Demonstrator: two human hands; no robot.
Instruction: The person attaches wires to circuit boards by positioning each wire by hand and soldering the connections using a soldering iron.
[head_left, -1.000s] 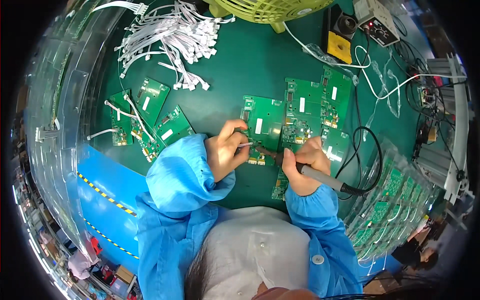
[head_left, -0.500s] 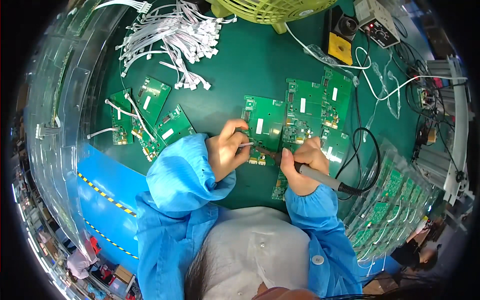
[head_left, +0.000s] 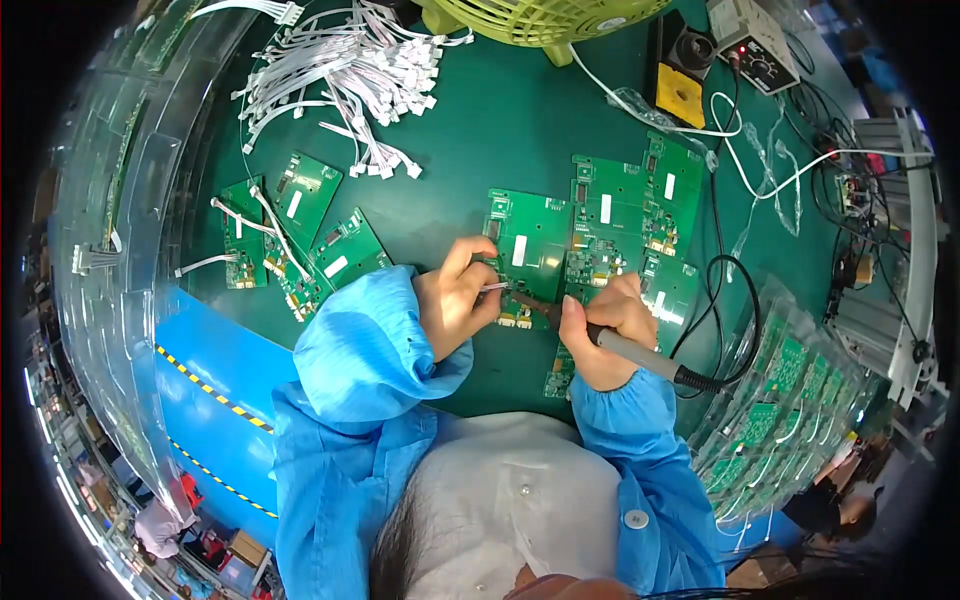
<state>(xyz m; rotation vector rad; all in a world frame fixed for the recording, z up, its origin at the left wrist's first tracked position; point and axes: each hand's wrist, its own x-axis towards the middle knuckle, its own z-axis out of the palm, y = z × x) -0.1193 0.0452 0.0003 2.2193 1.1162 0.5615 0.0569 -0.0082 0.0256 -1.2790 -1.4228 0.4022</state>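
My left hand (head_left: 460, 299) pinches a thin white cable (head_left: 494, 287), its end against the lower part of a green circuit board (head_left: 541, 222). In my right hand (head_left: 612, 330) is a grey-handled soldering iron (head_left: 640, 353), its tip reaching the same spot on the board beside the cable end. The exact contact of tip and wire is too small to make out. More circuit boards (head_left: 609, 185) lie to the right of this one, partly overlapping and partly under my right hand. At the left, several boards (head_left: 306, 196) lie grouped, some with white cables (head_left: 280, 235) attached.
A heap of white connector cables (head_left: 345, 75) lies at the back left. A green fan (head_left: 550, 18) stands at the back, near a soldering iron stand with yellow sponge (head_left: 680, 97) and a control box (head_left: 754, 48). Clear trays of boards (head_left: 785, 390) sit at right.
Almost nothing differs. Both hands hold their positions at the board, with the iron tip and cable end still at the same spot.
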